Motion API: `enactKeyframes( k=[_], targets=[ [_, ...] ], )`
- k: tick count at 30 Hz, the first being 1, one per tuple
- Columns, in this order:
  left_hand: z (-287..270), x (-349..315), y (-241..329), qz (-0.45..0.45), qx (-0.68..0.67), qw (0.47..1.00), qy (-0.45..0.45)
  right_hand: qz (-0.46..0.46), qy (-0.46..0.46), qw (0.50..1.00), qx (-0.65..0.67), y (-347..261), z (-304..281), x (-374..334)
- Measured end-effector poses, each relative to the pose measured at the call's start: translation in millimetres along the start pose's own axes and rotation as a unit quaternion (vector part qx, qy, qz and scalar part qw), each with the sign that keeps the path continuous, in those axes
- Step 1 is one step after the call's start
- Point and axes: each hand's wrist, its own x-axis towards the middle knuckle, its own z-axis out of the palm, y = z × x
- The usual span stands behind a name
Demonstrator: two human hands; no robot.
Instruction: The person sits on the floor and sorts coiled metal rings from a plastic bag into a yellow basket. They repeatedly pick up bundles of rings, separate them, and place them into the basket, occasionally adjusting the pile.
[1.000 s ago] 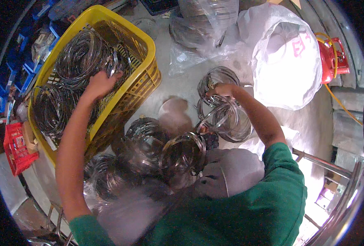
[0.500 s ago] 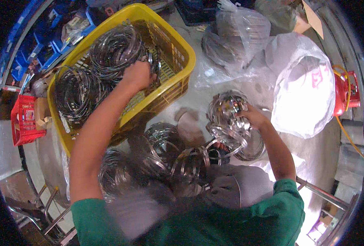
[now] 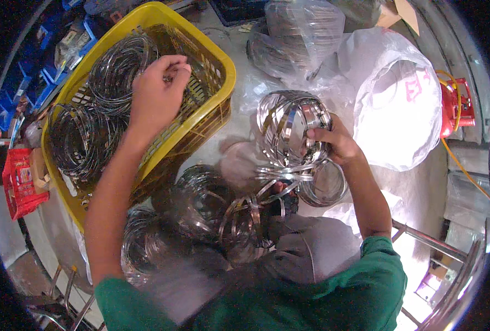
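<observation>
Head view: I see dark coils in the yellow basket; left fingers curl above, whether pinching anything I can't tell. Right fingers grip a shiny ring bundle near the glare-washed white bag.

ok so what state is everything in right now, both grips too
Yellow basket: upright, open-topped, partly filled
Basket coils: lying heaped inside
Left grip: over the basket, fingers curled, whether it holds anything unclear
Ring bundle: held, metal rings spread loosely
Right grip: closed on the bundle's right side
Loose coils: piled outside the basket
Clear bag: coils inside
White bag: mouth open
</observation>
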Motion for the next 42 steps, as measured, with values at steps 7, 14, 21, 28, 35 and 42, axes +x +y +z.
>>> enactKeyframes(
  k=[7,14,21,28,35,42],
  targets=[
    [44,-104,90,0.091,-0.134,0.980,-0.114,-0.090,-0.020,0.996,-0.018,-16,36,-34],
    [68,-141,150,0.027,-0.284,0.942,-0.174,-0.158,-0.005,0.986,0.045,9,66,-54],
    [70,-153,156,0.067,-0.077,0.979,-0.174,-0.091,0.103,0.989,0.050,5,109,-56],
    [-26,-106,140,0.186,-0.168,0.944,-0.215,-0.164,0.135,0.977,-0.023,-48,115,-80],
    [-16,-56,100,0.164,-0.469,0.864,0.077,-0.315,-0.169,0.933,-0.033,-104,137,-82],
    [-50,19,21,0.067,-0.442,0.892,0.070,-0.305,-0.183,0.926,-0.124,-140,211,-30]
  ],
)
